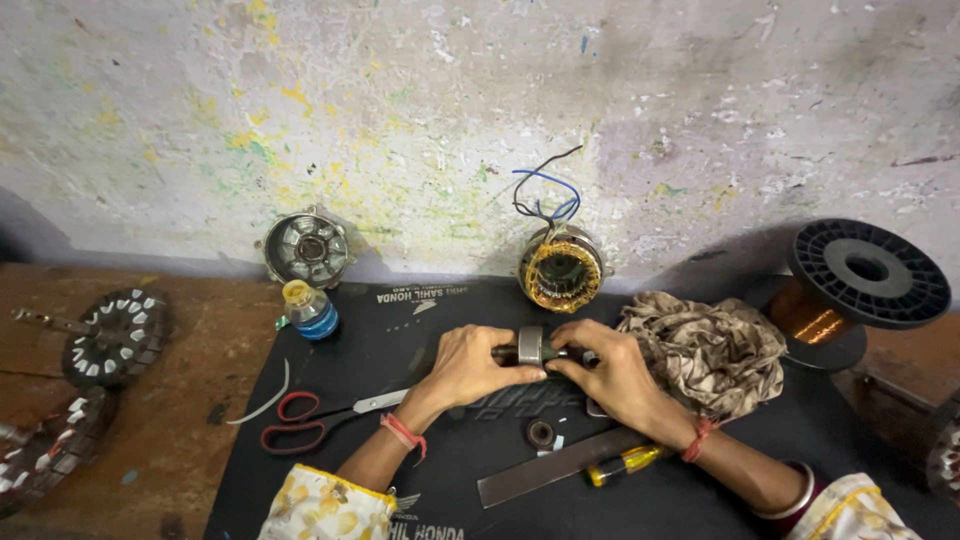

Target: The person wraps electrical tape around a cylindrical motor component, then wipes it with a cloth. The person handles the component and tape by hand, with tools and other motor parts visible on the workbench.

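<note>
Clearly, a small rotor [531, 346], a grey metal disc on a shaft, is held just above the black mat [420, 330] at the middle of the view, between both hands. The left hand [475, 368] is closed around the shaft at 9 o'clock of the disc, thumb over the top. The right hand [612, 375] is closed on the other end at 3 o'clock, fingertips pinched near the disc.

A loose bearing [540, 433] lies at 6 o'clock, just below the hands, with a flat metal bar [560, 467] and a yellow-handled screwdriver [626, 463] beyond it. Scissors [325, 416] lie at 8 o'clock, a small bottle [310, 310] at 10 o'clock. A wound stator [561, 269] leans against the wall at 12 o'clock, a crumpled cloth [705, 350] sits at 3 o'clock, and a wire spool [850, 285] stands farther out at 2 o'clock.

The grip is judged to be narrow on both sides, so a slip could let the rotor drop onto the bearing or roll off the mat. Fingers could be pinched against the disc edge if force is applied unevenly. The bearing could be knocked away by a wrist, and the cloth could be snagged by the right hand.
</note>
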